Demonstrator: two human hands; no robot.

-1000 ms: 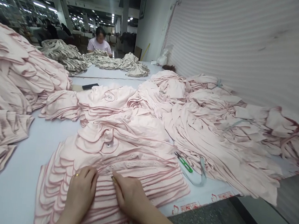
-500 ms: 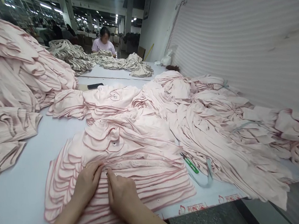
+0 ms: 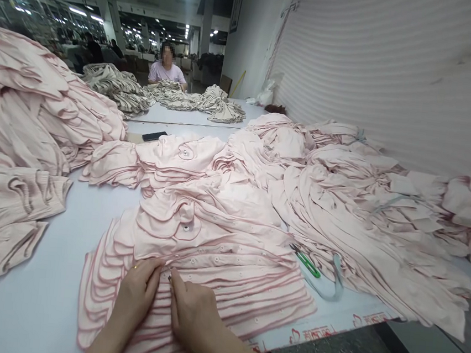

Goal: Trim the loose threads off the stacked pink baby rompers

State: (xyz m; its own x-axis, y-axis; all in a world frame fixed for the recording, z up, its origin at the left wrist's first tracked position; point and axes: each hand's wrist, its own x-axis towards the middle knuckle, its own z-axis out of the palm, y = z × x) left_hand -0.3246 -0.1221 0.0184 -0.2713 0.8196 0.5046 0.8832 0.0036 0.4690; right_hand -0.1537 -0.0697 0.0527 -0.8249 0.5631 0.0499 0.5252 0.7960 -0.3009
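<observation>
A stack of pale pink button-front garments (image 3: 250, 280) with darker pink edging lies overlapped in front of me. My left hand (image 3: 138, 285), wearing a ring, pinches the front edge of one garment below its rounded collar. My right hand (image 3: 194, 306) is closed just beside it, thumb and forefinger together over the same front strip. A small dark bit shows at its fingertips, too small to name. Buttons or snaps dot the strips to the right. Green thread snips (image 3: 307, 262) lie right of the stack, by a pale blue-grey fabric strip (image 3: 335, 286).
More pink garments are heaped at the left (image 3: 26, 101) and right (image 3: 348, 220). A dark phone (image 3: 155, 136) lies behind the stack. Across the table (image 3: 10, 310), a person in a light purple shirt (image 3: 168, 74) is behind grey-beige garments (image 3: 180, 100). The table's front edge runs at lower right.
The view has shifted slightly, so the scene sits a little further right. My right fingertips have drawn slightly down from the garment's edge; my left hand keeps its pinch.
</observation>
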